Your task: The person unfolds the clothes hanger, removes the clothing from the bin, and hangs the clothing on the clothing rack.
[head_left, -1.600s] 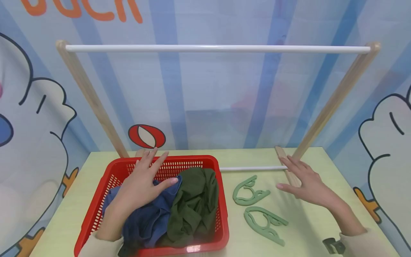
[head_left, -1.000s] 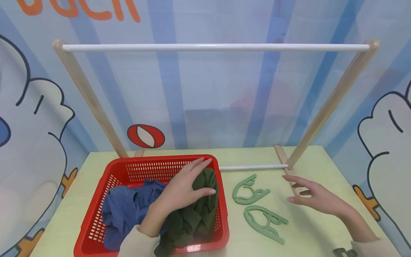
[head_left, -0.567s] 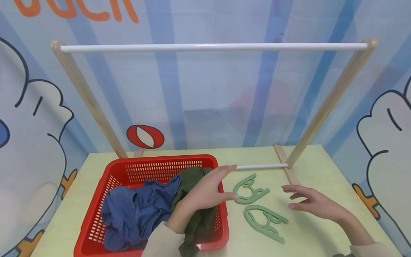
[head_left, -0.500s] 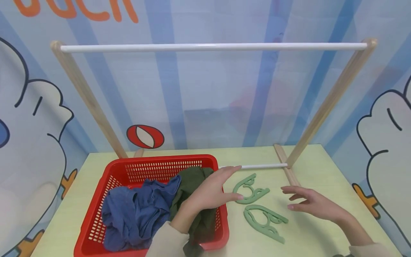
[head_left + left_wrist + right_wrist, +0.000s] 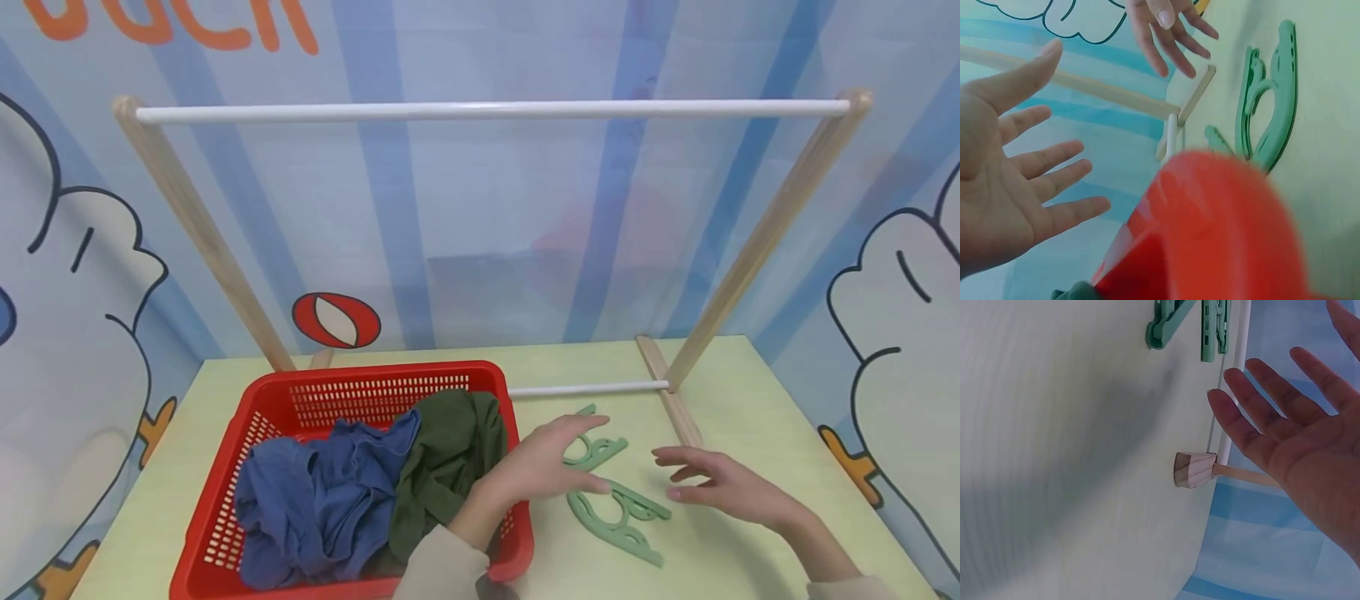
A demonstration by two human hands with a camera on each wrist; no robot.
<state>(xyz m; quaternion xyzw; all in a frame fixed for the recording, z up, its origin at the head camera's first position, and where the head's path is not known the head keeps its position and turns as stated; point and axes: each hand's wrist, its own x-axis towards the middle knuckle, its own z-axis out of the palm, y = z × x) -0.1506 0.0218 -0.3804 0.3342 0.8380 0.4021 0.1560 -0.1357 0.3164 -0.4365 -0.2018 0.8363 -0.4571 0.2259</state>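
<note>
Two green folding clothes hangers lie folded on the table right of the basket: a rear hanger (image 5: 600,454) and a front hanger (image 5: 618,525). My left hand (image 5: 543,462) reaches past the basket's right rim and partly covers the rear hanger in the head view; its fingers are spread and hold nothing in the left wrist view. Right of the hangers hovers my right hand (image 5: 735,490), fingers relaxed and holding nothing. The red basket (image 5: 495,375) contains a blue garment (image 5: 322,492) and a dark green garment (image 5: 442,450), both crumpled.
A rack with wooden posts (image 5: 772,233) and a white top rail (image 5: 487,110) stands at the back of the table. Its lower white bar (image 5: 592,389) runs behind the hangers. Behind it hangs a striped blue cartoon backdrop (image 5: 487,208).
My left hand has moved right from above the garments, across the basket's rim, to the hangers. My right hand has dropped slightly toward me, its fingers less spread. The hangers have stayed put.
</note>
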